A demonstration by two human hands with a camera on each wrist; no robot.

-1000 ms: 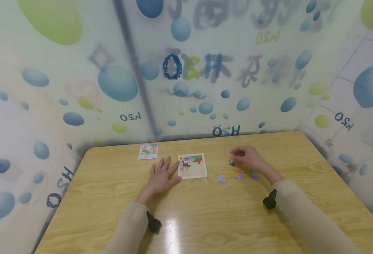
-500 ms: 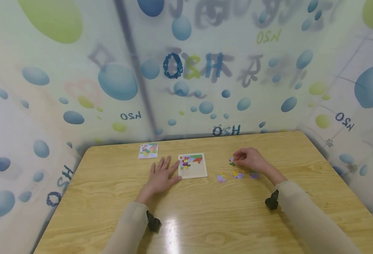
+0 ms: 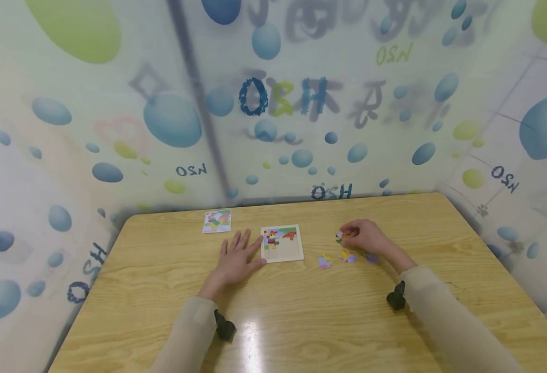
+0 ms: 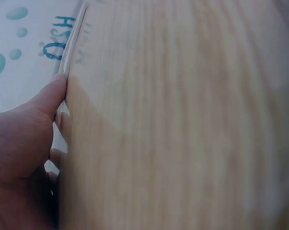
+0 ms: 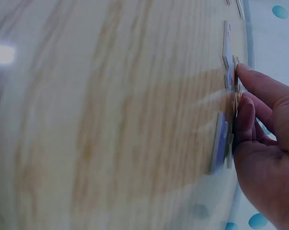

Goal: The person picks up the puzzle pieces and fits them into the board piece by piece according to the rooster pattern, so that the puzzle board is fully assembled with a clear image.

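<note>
In the head view, my left hand [image 3: 236, 262] lies spread flat on the table, its thumb and index finger at the left edge of a square puzzle board [image 3: 283, 254]. Several pieces fill the board's top, with a colourful rooster at left. My right hand [image 3: 370, 239] bends over a small jigsaw puzzle piece [image 3: 339, 236] with green, white and orange on it. In the right wrist view, thumb and index finger pinch at a thin piece, partly hidden by the fingers. Other puzzle pieces [image 3: 348, 256] in yellow and purple lie just nearer than this hand.
A square picture card [image 3: 217, 221] lies at the back left of the wooden table [image 3: 301, 321]. A pink-and-purple piece [image 3: 325, 261] lies right of the board. Behind the table stands a backdrop [image 3: 273, 145] printed with blue and green drops.
My right hand shifts slightly right, then slightly back left, staying at the same piece; orange now shows beside its fingertips. My left hand and the board stay still.
</note>
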